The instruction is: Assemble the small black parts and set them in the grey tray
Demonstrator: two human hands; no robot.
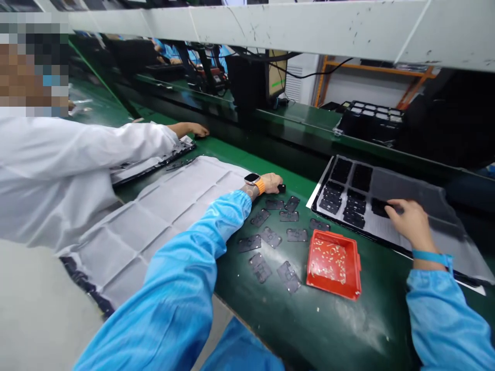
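Observation:
At the far side of the green bench, my left hand (271, 183), with a watch on its wrist, has its fingers curled on a small black plate (282, 188). My right hand (412, 221) pinches another black plate (380, 207) by its edge, over the tray (394, 242) on the right. Several black plates with holes stand in rows in that tray's left part. Between my hands, several loose black plates (297, 235) lie scattered on the bench. Right of them stands a red box (358, 268) with tiny pale bits on its floor.
A tray under a white sheet (154, 216) lies to my left. Beyond it a co-worker in a white sleeve (127, 147) reaches across another tray (154, 167). A pale beam (294, 31) crosses above the bench. A dark monitor (247, 80) stands at the back.

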